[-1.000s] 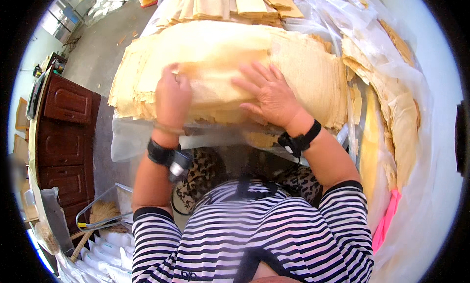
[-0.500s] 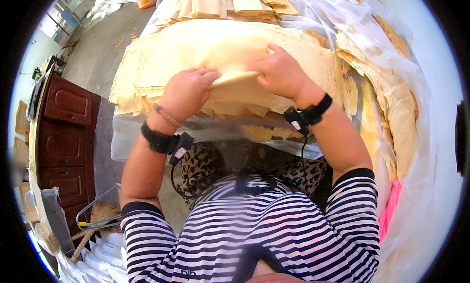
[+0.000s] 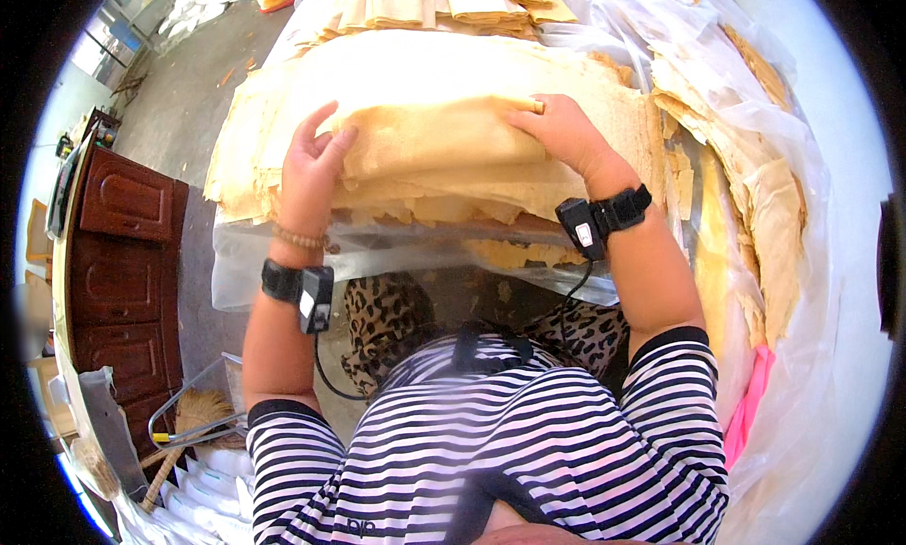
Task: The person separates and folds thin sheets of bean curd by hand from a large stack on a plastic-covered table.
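A wide stack of thin, pale yellow sheets point(image 3: 255, 149), which look like tofu skin, lies before me. On top is a folded sheet point(image 3: 434, 134), a darker band running from side to side. My right hand point(image 3: 564, 137) pinches the right end of this folded sheet between thumb and fingers. At its left end is my left hand point(image 3: 316, 153), thumb and fingers spread apart, the thumb close to the fold. Ragged sheet edges hang along the stack's near side.
Folded bundles of sheets point(image 3: 401, 2) lie beyond the stack. To the right, broken sheets point(image 3: 755, 177) rest on clear plastic film point(image 3: 812, 262), with a pink strip point(image 3: 748, 403) nearer me. A dark red wooden cabinet point(image 3: 123, 248) and a broom point(image 3: 198, 413) stand at left.
My left hand has let go of the sheet's edge and shifted left, its fingers opening. The right hand has moved slightly right. The gathered edge now lies as a broad, flatter fold.
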### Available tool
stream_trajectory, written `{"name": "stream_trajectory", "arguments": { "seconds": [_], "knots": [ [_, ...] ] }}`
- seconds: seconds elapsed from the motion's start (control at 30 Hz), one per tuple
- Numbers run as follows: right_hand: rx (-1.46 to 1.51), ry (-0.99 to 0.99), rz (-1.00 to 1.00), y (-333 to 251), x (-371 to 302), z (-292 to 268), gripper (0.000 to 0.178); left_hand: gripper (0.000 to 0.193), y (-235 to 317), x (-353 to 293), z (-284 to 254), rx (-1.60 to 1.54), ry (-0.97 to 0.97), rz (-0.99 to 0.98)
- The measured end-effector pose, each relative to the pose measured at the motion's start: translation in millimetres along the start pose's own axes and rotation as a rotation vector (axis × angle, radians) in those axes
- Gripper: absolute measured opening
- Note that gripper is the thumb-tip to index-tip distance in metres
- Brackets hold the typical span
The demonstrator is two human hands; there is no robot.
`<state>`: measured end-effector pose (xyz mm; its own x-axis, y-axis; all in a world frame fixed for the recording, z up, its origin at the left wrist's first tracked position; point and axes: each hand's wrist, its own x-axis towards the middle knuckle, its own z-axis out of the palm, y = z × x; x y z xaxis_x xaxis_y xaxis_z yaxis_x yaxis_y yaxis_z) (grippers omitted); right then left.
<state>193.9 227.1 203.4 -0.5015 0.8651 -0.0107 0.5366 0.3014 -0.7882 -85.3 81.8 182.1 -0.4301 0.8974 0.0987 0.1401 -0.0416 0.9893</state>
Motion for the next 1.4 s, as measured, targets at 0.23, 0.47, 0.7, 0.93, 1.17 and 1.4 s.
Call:
{"name": "stream_trajectory", "arguments": {
  "seconds": [0.23, 0.47, 0.7, 0.93, 1.17, 1.4],
  "knots": [
    [-0.064, 0.129, 0.012, 15, 0, 14, 0.037, 0.042, -24, 11, 20, 0.553, 0.244, 0.425],
    [-0.185, 0.221, -0.063, 6, -5, 20, 0.033, 0.041, -5, 18, 28, 1.136, 0.419, 0.361],
    [-0.349, 0.233, -0.045, 3, -3, 21, 0.033, 0.065, 10, -6, 81, 1.094, -0.300, 0.848],
    [-0.742, 0.462, -0.764, -21, -29, 53, 0.052, 0.079, -8, -3, 78, 1.232, -0.369, 0.759],
    [-0.645, 0.210, -0.514, 11, -35, 51, 0.071, 0.089, -1, 1, 36, 1.343, -0.315, 0.639],
    [-0.453, 0.273, -0.551, 25, -28, 26, 0.046, 0.060, 21, 16, 33, 1.336, -0.286, 0.719]
  ]
}}
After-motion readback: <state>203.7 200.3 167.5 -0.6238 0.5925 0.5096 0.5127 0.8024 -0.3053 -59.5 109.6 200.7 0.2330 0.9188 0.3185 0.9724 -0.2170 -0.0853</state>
